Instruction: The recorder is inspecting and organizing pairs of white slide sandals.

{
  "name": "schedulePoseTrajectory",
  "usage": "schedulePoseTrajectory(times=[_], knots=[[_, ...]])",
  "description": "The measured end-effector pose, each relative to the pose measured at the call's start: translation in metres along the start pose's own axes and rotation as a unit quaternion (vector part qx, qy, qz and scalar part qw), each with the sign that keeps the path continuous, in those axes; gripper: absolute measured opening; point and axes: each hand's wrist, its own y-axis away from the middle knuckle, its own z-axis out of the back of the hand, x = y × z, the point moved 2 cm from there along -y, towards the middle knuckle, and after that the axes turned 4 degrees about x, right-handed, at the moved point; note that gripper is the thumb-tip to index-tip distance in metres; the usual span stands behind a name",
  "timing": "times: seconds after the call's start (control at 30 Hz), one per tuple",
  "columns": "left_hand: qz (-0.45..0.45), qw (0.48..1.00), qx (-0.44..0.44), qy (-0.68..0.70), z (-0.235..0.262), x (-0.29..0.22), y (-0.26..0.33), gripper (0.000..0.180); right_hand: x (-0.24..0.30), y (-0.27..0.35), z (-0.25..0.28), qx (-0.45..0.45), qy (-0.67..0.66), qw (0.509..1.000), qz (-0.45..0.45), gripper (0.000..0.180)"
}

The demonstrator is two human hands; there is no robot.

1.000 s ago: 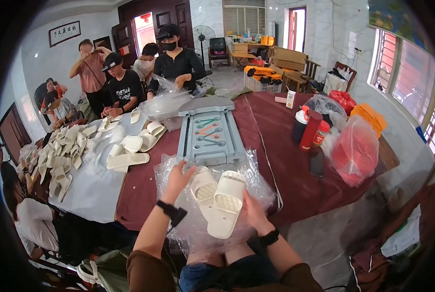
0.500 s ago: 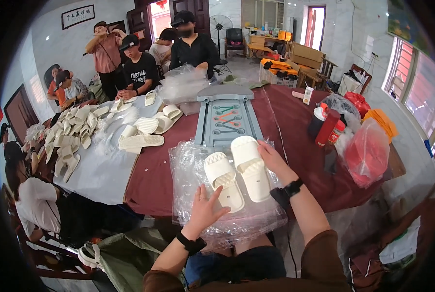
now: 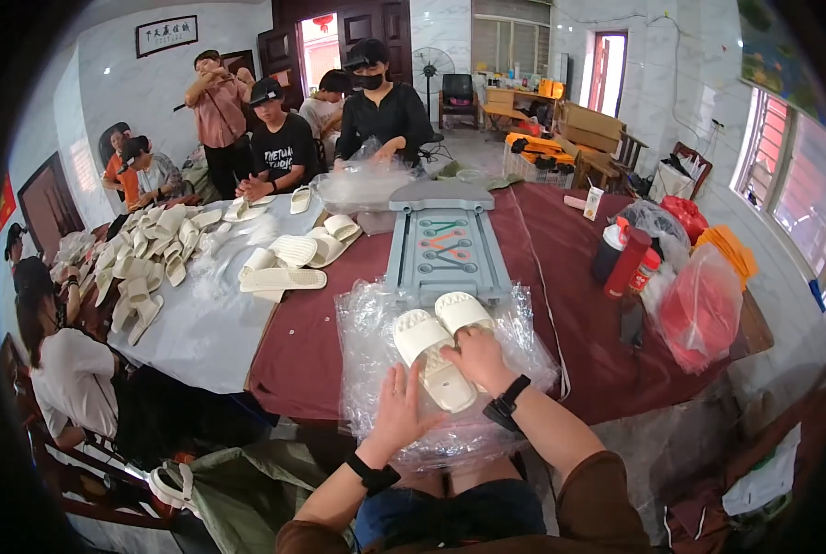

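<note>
Slippers (image 3: 418, 332): cream pair, toes toward twelve, on clear bags (image 3: 367, 337); a small mark on the left slipper's (image 3: 452, 392) footbed is too small to read.
Left hand (image 3: 399, 408): seven o'clock of the pair, fingers apart, beside the left slipper; cannot tell if touching.
Right hand (image 3: 484, 358): three o'clock, fingers bent over the right slipper (image 3: 457, 308); cannot tell if clamped.
Board (image 3: 445, 247): grey, twelve o'clock.
Sign (image 3: 167, 35): dark characters, ten to eleven o'clock.
T-shirt (image 3: 280, 155): white lettering, same direction, nearer.
</note>
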Motion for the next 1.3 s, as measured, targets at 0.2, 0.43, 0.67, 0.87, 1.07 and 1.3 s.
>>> schedulePoseTrajectory(times=[0.2,0.43,0.67,0.87,1.07,1.3], knots=[[-0.056,0.998,0.002,-0.042,0.009,-0.001,0.017,0.106,0.005,-0.015,-0.008,-0.072,-0.053,0.996,0.005,0.04],[-0.074,0.992,0.1,0.005,0.024,0.003,0.022,0.084,-0.023,0.018,0.034,-0.178,-0.355,0.909,-0.13,0.042],[-0.081,0.989,0.12,-0.019,0.042,-0.015,0.012,0.069,-0.02,0.087,0.085,-0.158,-0.502,0.839,-0.136,0.037],[-0.134,0.984,0.113,0.04,0.021,-0.007,-0.009,0.073,0.029,0.153,0.099,-0.058,-0.524,0.849,-0.019,0.021],[-0.243,0.961,0.117,-0.06,0.013,0.003,-0.003,0.076,0.045,0.192,0.081,0.115,-0.392,0.899,0.157,0.034],[-0.09,0.984,0.127,0.092,0.016,0.006,0.007,0.078,0.027,0.213,0.079,0.12,-0.406,0.902,0.086,0.033]])
